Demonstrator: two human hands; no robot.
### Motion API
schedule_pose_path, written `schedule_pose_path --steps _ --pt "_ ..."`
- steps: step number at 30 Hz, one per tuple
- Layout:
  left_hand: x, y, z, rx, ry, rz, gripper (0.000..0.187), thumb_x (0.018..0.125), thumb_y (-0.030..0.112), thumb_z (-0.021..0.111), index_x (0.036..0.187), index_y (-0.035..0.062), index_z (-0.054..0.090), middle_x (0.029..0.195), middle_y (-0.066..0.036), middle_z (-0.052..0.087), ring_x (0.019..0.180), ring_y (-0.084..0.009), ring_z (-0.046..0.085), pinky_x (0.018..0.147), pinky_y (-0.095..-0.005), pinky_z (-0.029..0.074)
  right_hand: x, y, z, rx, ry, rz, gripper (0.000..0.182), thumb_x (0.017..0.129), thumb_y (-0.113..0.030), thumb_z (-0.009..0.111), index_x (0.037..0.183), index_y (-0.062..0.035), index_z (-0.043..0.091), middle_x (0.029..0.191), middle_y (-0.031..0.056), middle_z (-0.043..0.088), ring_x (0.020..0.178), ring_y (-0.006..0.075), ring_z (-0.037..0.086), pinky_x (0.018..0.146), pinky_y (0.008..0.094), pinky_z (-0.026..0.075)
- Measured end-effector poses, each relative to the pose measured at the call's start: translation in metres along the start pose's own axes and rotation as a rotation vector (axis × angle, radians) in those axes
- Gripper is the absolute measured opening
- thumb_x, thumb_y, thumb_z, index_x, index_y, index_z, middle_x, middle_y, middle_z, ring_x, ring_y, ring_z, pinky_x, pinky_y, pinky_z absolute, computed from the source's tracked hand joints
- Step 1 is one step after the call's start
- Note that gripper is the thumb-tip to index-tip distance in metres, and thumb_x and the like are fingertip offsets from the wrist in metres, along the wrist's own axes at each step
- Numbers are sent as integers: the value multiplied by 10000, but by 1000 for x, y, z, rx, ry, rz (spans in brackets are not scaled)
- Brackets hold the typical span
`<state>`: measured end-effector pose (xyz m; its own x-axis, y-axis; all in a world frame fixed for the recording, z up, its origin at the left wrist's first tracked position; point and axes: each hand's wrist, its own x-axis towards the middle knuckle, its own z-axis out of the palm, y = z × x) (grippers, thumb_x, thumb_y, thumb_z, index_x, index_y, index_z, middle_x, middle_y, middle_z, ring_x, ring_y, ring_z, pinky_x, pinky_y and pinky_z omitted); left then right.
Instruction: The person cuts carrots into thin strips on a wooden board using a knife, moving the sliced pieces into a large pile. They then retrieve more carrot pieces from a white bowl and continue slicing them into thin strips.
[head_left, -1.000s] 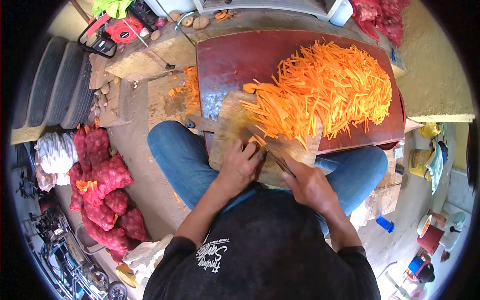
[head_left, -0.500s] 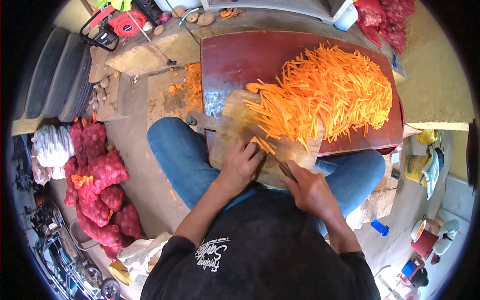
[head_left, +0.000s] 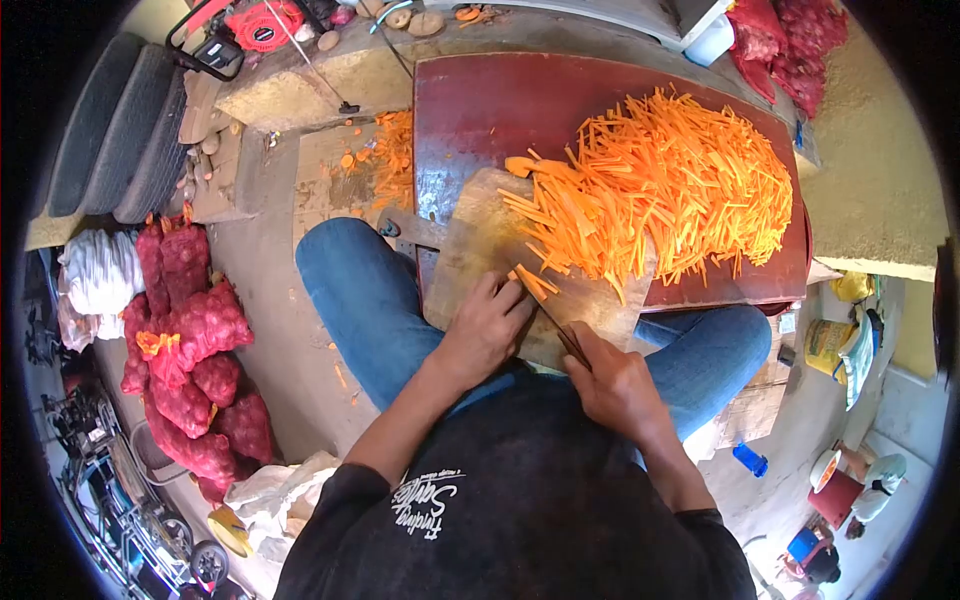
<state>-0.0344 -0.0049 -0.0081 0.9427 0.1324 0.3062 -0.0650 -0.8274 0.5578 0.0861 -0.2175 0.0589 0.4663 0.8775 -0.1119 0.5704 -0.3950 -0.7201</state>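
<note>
My right hand (head_left: 615, 382) grips a knife (head_left: 562, 337) by its handle, the blade slanting up and left over the wooden cutting board (head_left: 470, 235). Curled fingers of my left hand (head_left: 487, 328) press on a carrot piece at the board's near part, mostly hidden beneath them. Cut carrot sticks (head_left: 534, 281) lie just past the fingertips, beside the blade. A large heap of carrot strips (head_left: 690, 190) covers the far right of the board and spreads onto the dark red table (head_left: 480, 100). One thicker carrot piece (head_left: 519, 166) rests at the heap's left edge.
Orange peelings (head_left: 393, 150) lie on cardboard left of the table. Red net sacks (head_left: 195, 375) are stacked at left, below the tires (head_left: 115, 130). My knees flank the table's near edge. A blue object (head_left: 750, 460) lies on the floor; two people are at lower right.
The view has shifted slightly, moving the table a little right in the picture. My hands stay at the same place on the board, and the cut sticks by the blade have shifted slightly.
</note>
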Motion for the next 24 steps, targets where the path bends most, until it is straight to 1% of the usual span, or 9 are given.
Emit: schedule_pose_path --steps 1,4,7,10,13,16,19,22,24 --pt "1 0 0 -3 -7 -2 452 754 34 758 1204 -5 756 1180 -139 644 1118 -373 600 995 -461 549 2 1 6 11 54 -41 474 1025 -149 739 1463 -31 601 1053 291 755 960 525 734 788 576 599" --pt "2 1 -2 0 -19 8 436 759 28 756 1194 -4 760 1174 -135 650 1113 -372 603 992 -460 552 22 -4 4 -50 -4 -32 516 1023 -155 752 1492 -17 585 1064 287 761 962 497 756 783 556 609" --pt "1 -4 -2 12 6 14 403 761 36 766 1162 3 768 1161 -129 654 1105 -369 607 975 -461 559 20 -6 -3 -11 32 -85 509 1018 -151 759 1472 2 590 1054 296 756 958 500 755 776 558 610" --pt "-3 -2 2 -14 43 -10 365 760 40 775 1123 9 775 1154 -125 655 1100 -365 611 952 -462 565 0 -10 -13 -8 -35 2 518 1007 -151 767 1467 7 591 1058 314 743 949 533 732 783 574 607" --pt "-2 -2 3 -14 50 -9 345 760 36 776 1104 13 779 1146 -122 655 1096 -362 615 935 -459 567 5 -6 4 6 22 -70 514 1007 -151 768 1464 9 593 1070 317 745 946 533 733 781 571 609" --pt "-1 0 3 -1 42 3 336 761 28 771 1096 14 779 1128 -119 657 1090 -359 616 930 -455 567 27 -9 10 -73 -42 -19 516 1006 -141 774 1462 17 591 1088 307 755 948 506 757 781 557 615" --pt "-2 -4 1 2 33 5 332 761 25 769 1092 7 774 1114 -117 660 1086 -358 616 927 -452 567 28 -7 5 -71 0 -94 549 1001 -132 759 1482 7 535 1006 277 762 905 487 765 727 548 615" --pt "-3 0 -1 -13 65 -6 332 758 25 768 1089 -1 768 1107 -119 659 1075 -354 613 925 -448 567 7 -18 -11 63 5 -34 506 1007 -130 759 1466 -1 588 1059 316 749 980 541 732 794 577 607" --pt "-2 2 -5 -4 30 -17 329 760 25 767 1087 -4 764 1107 -121 658 1067 -350 611 922 -446 568 4 -16 -5 57 -20 -4 482 1013 -133 752 1453 -7 600 1056 317 750 985 540 732 794 574 605"
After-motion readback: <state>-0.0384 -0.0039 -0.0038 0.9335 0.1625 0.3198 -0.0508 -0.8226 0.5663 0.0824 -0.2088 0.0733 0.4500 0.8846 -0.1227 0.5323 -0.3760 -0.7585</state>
